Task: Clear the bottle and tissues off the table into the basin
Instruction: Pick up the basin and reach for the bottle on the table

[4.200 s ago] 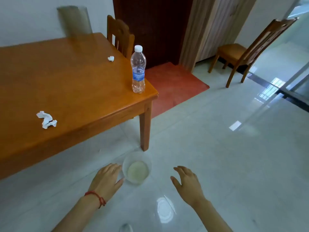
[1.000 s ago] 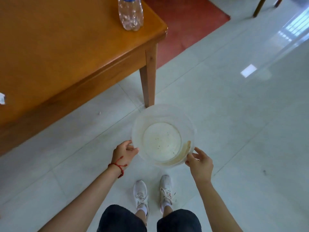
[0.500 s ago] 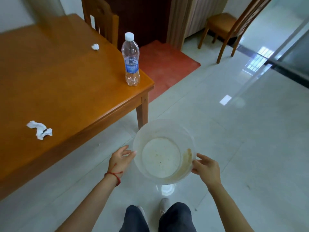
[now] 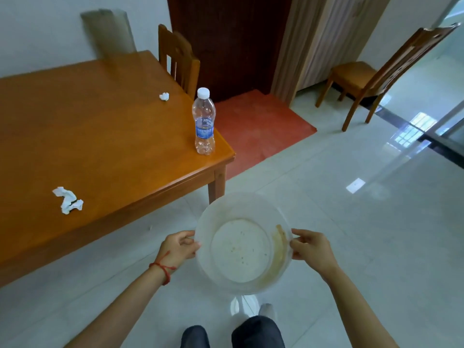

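The glossy orange-brown wooden desk (image 4: 100,136) fills the left of the view, and all three things to be cleared are on it. Just off its near corner, above the pale tiled floor (image 4: 364,234), the person holds the round translucent white plastic basin (image 4: 218,209), empty apart from a brown streak and a few specks inside. The step in hand appears to be carrying the basin to the desk, and it will go best if the basin is kept level and brought up close beside the near corner, so that each thing has only a short way to travel.

The clear plastic water bottle with a white cap and blue label (image 4: 204,121) stands upright near that corner, close to the edge; being tall and seemingly empty, it would probably tip easily, so the basin should not knock it. The larger crumpled white tissue (image 4: 67,203) lies near the desk's front edge, well apart to the left. The small white tissue wad (image 4: 164,96) sits far back, near a wooden chair (image 4: 179,61).

The left hand (image 4: 177,249), with a red string at the wrist, has its fingers (image 4: 188,241) curled onto the basin's left rim; the right hand (image 4: 312,249) pinches the right rim. One hand must let go to pick things up, so the other hand's hold should be firm first.
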Motion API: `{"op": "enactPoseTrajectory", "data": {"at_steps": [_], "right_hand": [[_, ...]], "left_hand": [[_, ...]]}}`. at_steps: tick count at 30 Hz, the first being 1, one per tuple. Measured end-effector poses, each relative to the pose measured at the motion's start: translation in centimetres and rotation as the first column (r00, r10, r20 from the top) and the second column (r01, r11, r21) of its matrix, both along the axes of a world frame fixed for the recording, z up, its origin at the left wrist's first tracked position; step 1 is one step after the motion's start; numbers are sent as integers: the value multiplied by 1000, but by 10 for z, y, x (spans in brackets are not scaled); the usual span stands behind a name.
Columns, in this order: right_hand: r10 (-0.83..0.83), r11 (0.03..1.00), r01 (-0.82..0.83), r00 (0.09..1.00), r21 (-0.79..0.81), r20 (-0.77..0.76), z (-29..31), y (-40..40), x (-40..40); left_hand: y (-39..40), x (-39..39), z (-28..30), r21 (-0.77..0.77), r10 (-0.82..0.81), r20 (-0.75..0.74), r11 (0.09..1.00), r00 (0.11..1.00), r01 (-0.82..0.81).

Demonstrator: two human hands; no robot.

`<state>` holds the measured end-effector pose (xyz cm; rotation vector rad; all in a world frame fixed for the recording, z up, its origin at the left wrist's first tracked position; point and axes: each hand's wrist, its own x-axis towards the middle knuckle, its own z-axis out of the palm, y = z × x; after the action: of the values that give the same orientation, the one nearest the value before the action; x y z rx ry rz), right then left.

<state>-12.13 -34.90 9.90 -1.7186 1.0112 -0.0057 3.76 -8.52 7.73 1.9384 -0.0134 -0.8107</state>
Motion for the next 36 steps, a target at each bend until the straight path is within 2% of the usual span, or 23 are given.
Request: {"op": "enactPoseTrajectory", "data": {"at_steps": [7,14,22,31,36], "right_hand": [[240,970,-241,970,-37,-40,-1,-67,34],[420,902,-428,900,-54,-112,-6,-101,77],[518,850,-526,845,-35,-133,-18,-105,137],[561,818,-574,811,-36,-166,-26,-118,190],[640,752,-657,748,-53,-177,-29,-128,217]], "left_hand": [[-47,-22,-7,3,274,-84,962,958,-274],[-69,-33,-12,15,441,-146,896,885,-444],[-71,1,-21,57,549,-124,836,827,-546],[-88,36,-26,83,571,-119,821,812,-565],[-95,48,-31,116,624,-140,781,768,-614]]}}
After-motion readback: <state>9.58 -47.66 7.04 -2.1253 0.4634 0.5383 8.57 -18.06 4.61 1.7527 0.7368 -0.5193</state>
